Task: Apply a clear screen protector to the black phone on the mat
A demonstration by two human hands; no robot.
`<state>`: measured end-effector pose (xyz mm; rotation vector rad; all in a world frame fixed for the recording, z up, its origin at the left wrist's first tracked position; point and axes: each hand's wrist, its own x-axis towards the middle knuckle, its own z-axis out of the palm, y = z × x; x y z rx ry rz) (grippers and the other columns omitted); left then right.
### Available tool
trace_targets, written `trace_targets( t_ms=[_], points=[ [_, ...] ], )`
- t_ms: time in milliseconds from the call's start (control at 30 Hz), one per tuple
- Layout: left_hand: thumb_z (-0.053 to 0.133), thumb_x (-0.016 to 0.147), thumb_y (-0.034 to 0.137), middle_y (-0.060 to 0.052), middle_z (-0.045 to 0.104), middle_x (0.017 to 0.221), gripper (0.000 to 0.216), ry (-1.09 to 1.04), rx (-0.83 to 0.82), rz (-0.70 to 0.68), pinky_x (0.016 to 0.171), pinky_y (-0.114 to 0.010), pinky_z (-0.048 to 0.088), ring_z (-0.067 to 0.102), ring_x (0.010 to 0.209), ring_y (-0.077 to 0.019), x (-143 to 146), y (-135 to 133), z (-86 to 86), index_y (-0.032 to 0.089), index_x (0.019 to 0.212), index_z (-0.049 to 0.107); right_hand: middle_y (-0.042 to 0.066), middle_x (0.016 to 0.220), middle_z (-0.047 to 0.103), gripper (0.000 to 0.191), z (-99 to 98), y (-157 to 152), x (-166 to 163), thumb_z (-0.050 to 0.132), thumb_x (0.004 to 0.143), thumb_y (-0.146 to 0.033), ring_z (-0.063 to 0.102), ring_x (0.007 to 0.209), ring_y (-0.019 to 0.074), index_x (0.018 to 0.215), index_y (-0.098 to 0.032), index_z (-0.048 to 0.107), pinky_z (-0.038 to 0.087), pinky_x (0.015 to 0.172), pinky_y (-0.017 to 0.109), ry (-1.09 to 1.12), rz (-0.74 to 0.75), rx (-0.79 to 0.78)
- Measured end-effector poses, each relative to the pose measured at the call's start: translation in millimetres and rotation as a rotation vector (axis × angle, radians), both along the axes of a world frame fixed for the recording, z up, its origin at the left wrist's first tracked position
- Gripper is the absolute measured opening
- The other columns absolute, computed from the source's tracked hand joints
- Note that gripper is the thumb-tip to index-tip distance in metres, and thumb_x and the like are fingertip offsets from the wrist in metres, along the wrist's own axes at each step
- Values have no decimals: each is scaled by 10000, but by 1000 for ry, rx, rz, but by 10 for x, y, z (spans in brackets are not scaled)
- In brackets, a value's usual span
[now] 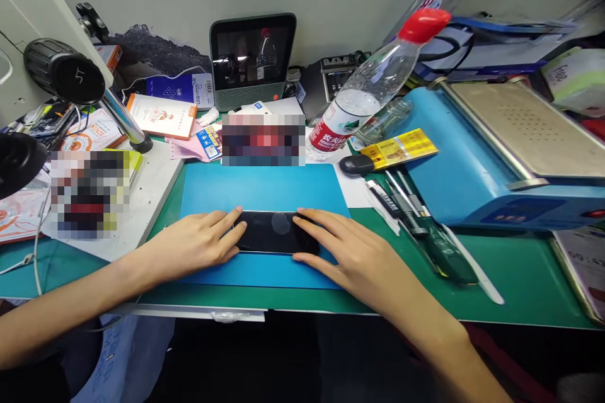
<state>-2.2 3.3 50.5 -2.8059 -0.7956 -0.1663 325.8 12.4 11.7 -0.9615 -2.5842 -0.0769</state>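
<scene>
A smartphone [269, 236] with a dark, glossy screen lies sideways on a blue mat [212, 186]. A round, paler patch shows on its screen, right of the middle. My left hand [208, 239] grips the left end, its fingertips on the top edge and the screen, its thumb low by the bottom edge. At the other end, my right hand [345, 245] spans the phone, with fingers along the upper edge and screen and the thumb at the lower edge. Part of each end is hidden behind the fingers.
Right of the mat lie a green-handled screwdriver [444, 252] and other slim tools. A blue machine [454, 157] with a metal plate stands beyond them. Behind are a red-capped water bottle [354, 101] and a smart display [250, 63]. A microscope-like stand [113, 107] rises at left.
</scene>
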Motion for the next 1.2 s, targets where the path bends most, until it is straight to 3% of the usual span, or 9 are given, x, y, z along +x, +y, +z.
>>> trace_targets(
  t_ms=[200, 600, 733, 1000, 1100, 1200],
  points=[
    [545, 1094, 176, -296, 730, 1341, 327, 129, 173, -118, 804, -346, 660, 798, 1053, -289, 41, 4, 17, -20, 1315, 684, 210, 1468, 688, 387, 72, -111, -90, 626, 1072, -273, 684, 1351, 345, 1403, -73, 651, 614, 1110, 516, -51, 19, 115],
    [632, 1072, 222, -344, 733, 1278, 384, 130, 175, -216, 864, -371, 664, 802, 1103, -336, 52, 71, 65, -79, 1305, 682, 176, 1268, 797, 234, 120, -229, -530, 641, 1005, -58, 786, 1127, 287, 1194, -43, 777, 682, 944, 402, 10, 78, 215],
    [590, 1093, 228, -323, 739, 1284, 365, 159, 190, -206, 843, -383, 674, 806, 1093, -339, 58, 64, 62, -60, 1295, 689, 165, 1218, 815, 188, 123, -236, -581, 641, 1029, -105, 798, 1106, 286, 1122, -64, 798, 694, 889, 381, 26, 45, 236],
    [617, 1083, 215, -314, 713, 1347, 383, 127, 111, -162, 947, -392, 667, 775, 1203, -342, 46, 20, 19, -34, 1371, 660, 197, 1244, 800, 229, 120, -290, -623, 622, 1004, -57, 794, 1135, 320, 1158, -59, 793, 695, 910, 403, -46, 36, 238],
    [617, 1082, 210, -308, 718, 1339, 375, 147, 153, -159, 955, -392, 670, 776, 1203, -344, 57, -1, 14, -38, 1360, 667, 206, 1253, 795, 325, 146, -301, -637, 558, 997, -19, 792, 1144, 322, 1241, -56, 768, 690, 912, 398, -96, 25, 236],
    [594, 1090, 216, -327, 721, 1310, 387, 215, 259, -171, 902, -397, 686, 799, 1135, -363, 77, -39, 1, -79, 1328, 672, 217, 1223, 801, 348, 177, -310, -658, 518, 975, 16, 800, 1119, 327, 1199, -46, 778, 688, 889, 385, -113, 26, 267]
  ],
)
